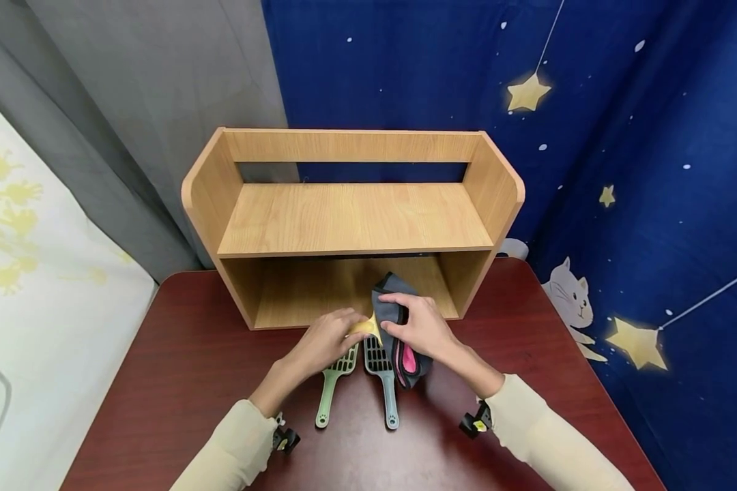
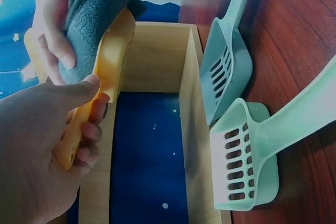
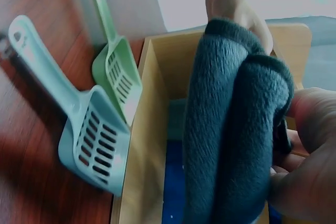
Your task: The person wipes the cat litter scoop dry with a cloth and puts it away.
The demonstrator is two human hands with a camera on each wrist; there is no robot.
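Observation:
My left hand (image 1: pixel 327 339) holds a yellow litter scoop (image 2: pixel 113 51) by its handle, with thumb and fingers curled round it. A dark grey cloth (image 3: pixel 231 129) with a pink patch is folded in my right hand (image 1: pixel 422 329), gripped between thumb and fingers. The cloth lies against the scoop's head and hides part of it. Both hands are above the table at the shelf's front edge. Below them, a green slotted scoop (image 1: pixel 327 399) and a blue slotted scoop (image 1: pixel 390 402) lie side by side, handles toward me.
A two-tier wooden shelf (image 1: pixel 356 218) stands at the back of the dark red table (image 1: pixel 221 409). Behind it hang a grey curtain (image 1: pixel 160 82) and a blue star-patterned curtain (image 1: pixel 405 68). White patterned fabric (image 1: pixel 49 327) hangs at the left.

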